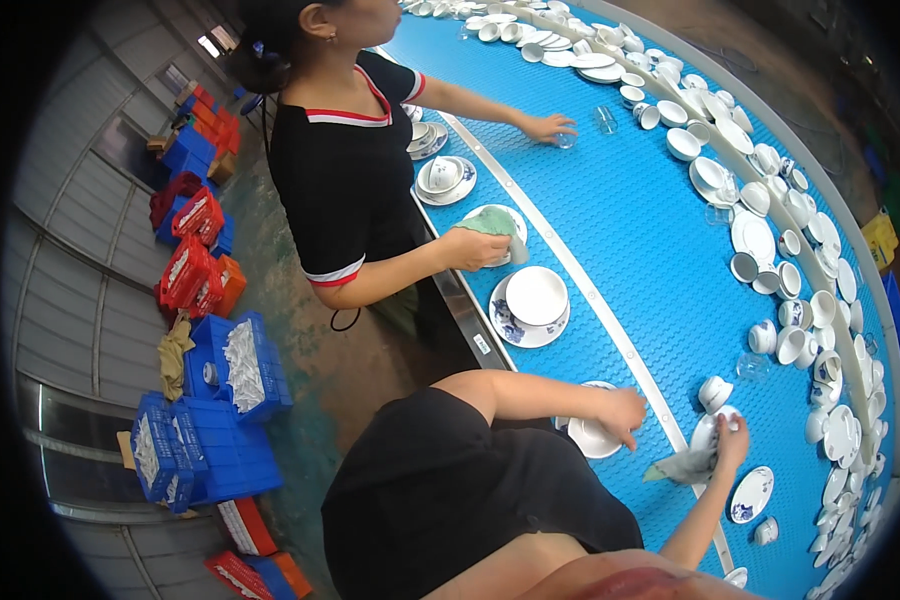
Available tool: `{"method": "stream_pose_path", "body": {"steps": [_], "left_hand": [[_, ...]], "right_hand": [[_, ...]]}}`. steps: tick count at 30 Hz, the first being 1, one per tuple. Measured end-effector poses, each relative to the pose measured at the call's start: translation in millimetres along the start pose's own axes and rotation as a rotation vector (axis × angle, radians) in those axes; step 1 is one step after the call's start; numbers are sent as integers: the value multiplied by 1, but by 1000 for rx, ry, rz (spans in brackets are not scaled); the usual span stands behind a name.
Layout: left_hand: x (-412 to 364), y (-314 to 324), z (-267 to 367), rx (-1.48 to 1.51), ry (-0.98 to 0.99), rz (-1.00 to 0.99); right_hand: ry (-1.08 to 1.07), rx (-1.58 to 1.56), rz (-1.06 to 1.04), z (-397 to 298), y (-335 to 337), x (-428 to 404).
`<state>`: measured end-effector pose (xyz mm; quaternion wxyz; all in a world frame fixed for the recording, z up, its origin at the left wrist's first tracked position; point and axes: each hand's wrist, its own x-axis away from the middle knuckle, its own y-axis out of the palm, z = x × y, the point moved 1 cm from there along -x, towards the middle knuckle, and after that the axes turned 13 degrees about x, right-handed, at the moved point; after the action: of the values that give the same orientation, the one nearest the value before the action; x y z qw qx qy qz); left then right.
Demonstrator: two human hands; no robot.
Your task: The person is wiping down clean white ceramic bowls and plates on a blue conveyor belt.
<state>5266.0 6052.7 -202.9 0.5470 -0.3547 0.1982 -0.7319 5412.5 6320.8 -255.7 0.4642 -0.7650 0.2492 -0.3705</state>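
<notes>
My left hand (621, 417) is over a white bowl (594, 441) that sits on a plate at the near edge of the blue belt; whether its fingers grip the rim is unclear. My right hand (732, 444) holds a grey-green cloth (686, 466), with its fingers at a small white dish (722, 417). Touching or close to that dish is a patterned cup (715, 394). A blue-patterned plate (752, 493) and a small cup (766, 531) lie nearer the bottom. Further up, a large white bowl (537, 295) stands on a patterned plate (504, 319).
A co-worker in a black shirt (345, 172) stands close on my left, one hand with a green cloth (491, 223), the other at a glass (565, 139). A pale divider strip (592, 296) runs along the belt. Crockery crowds its far side. Blue crates (229, 450) stand behind.
</notes>
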Motion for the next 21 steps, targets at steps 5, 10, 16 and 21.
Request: {"method": "stream_pose_path", "body": {"steps": [5,10,16,21], "left_hand": [[22,-22,-21,-50,-249,231],[36,-27,2,40,-384,357],[-17,-1,32,99,-40,599],[-31,12,61,99,34,546]], "right_hand": [[46,39,181,33,1,79],[107,37,9,69,7,152],[27,254,26,81,17,170],[-135,185,-336,96,-33,144]]}}
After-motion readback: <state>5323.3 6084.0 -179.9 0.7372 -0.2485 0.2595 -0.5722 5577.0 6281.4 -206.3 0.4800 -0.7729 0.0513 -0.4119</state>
